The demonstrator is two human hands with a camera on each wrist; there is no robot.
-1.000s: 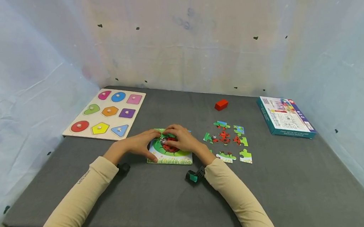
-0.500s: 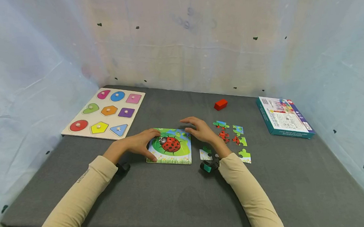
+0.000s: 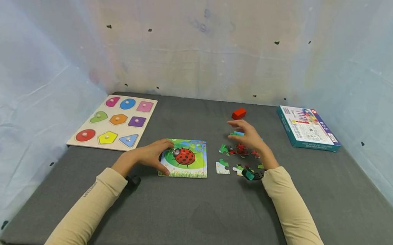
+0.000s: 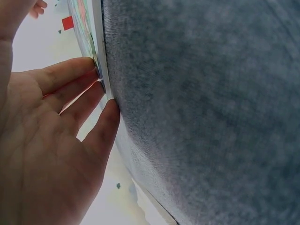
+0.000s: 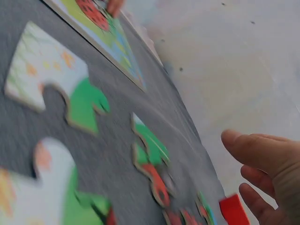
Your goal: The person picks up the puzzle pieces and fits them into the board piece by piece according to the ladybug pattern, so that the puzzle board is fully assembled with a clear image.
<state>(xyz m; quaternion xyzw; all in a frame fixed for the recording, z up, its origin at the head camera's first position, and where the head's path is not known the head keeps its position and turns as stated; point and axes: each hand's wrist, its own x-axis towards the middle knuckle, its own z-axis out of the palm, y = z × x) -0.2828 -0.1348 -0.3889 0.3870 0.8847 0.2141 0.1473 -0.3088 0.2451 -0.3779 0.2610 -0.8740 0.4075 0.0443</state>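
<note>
we find a narrow tabletop (image 3: 213,186) lane between ladybird board (image 3: 184,156) and loose pieces (image 3: 222,169); red block (image 3: 239,113) stands beyond right hand (image 3: 249,135).

Beige long sleeves (image 3: 76,224) reach my distant monitor, dark lettering (image 3: 90,190) running near the left cuff; a black left wristband (image 3: 133,182) accompanies a perforated black right strap (image 3: 258,174) bearing a green panel (image 3: 248,174).

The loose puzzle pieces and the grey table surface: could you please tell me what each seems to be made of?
Puzzle pieces: probably thin wood or thick card, printed on top; the right wrist view shows plain tan cut edges, though blurred.

Grey table surface: likely matt woven fabric; the left wrist view shows a fine, speckled grain.
</note>
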